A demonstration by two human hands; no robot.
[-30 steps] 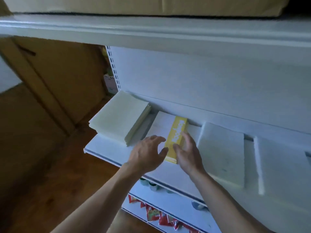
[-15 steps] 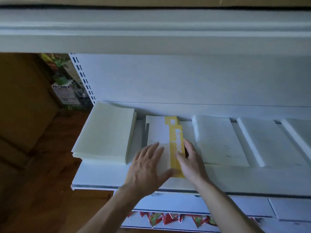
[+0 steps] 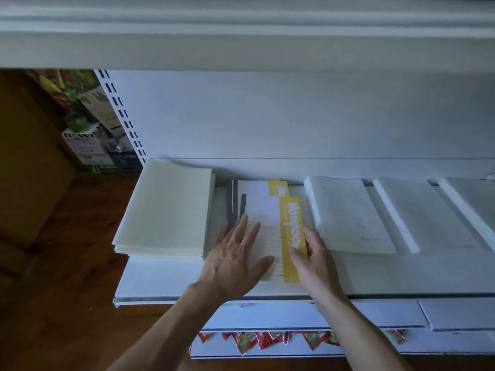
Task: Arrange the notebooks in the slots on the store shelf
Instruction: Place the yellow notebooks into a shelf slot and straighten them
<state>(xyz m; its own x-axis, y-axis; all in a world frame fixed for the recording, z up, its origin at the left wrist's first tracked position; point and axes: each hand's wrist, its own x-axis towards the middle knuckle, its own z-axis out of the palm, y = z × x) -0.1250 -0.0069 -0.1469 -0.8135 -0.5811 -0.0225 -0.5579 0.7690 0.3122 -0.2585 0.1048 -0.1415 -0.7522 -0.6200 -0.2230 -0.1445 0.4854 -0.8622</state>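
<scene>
From my remote seat, the biggest thing in view is the white metal store shelf (image 3: 160, 287), with a second white shelf board (image 3: 241, 44) overhanging it at the top and a plain white back panel (image 3: 294, 116) between the two. A perforated white upright (image 3: 120, 113) runs down the panel's left edge. Left of it is brown wooden floor (image 3: 67, 263).

At the left end of the shelf lies a thick stack of cream-coloured notebooks (image 3: 166, 210), flat, its near corner overhanging the shelf's left end. To the right lie two flat white stacks of notebooks (image 3: 351, 215) (image 3: 423, 215), side by side, with the edge of another at the frame's border.

Between the cream stack and the first white stack lies the pile of white notebooks with yellow spine bands (image 3: 267, 210), fanned so that dark left edges and a second yellow band show behind the top one.

My left hand (image 3: 235, 261) lies flat on the top cover's near left part, fingers spread and straight, thumb out across the lined cover. My right hand (image 3: 313, 261) is at the pile's right side, fingers laid straight along the edge and thumb resting on the yellow band; it presses rather than pinches.

Below the shelf hangs a row of red snack packets (image 3: 267, 340).
</scene>
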